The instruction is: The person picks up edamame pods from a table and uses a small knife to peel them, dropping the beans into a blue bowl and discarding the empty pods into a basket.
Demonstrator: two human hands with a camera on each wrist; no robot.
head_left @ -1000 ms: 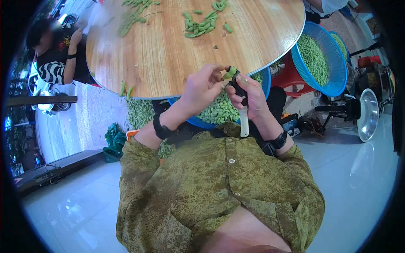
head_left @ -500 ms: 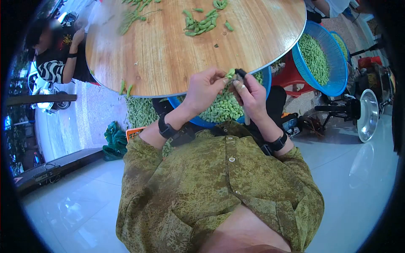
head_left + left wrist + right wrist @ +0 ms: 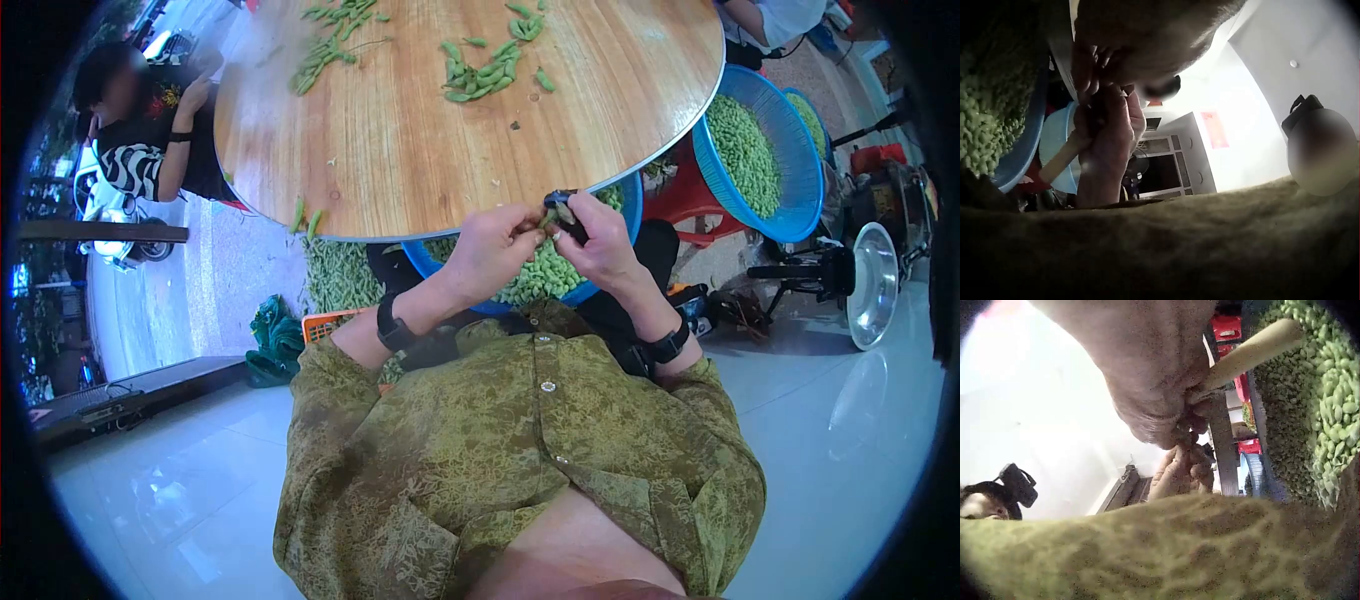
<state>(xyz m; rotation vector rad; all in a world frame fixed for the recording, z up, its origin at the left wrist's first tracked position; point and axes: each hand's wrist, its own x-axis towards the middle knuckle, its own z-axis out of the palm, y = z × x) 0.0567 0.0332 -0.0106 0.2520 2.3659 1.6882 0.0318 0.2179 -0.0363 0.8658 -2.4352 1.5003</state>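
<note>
Green bean pod now mostly hidden; left hand pinches it, right hand grips pale-handled black tool; work looks mid-step.

Left hand was pinching, thumb pressed toward bent fingers. Right hand was curled in a grip. Hands sat close together, fingertips meeting ahead of the torso. Left forearm and right forearm slanted forward and inward, elbows bent.
</note>
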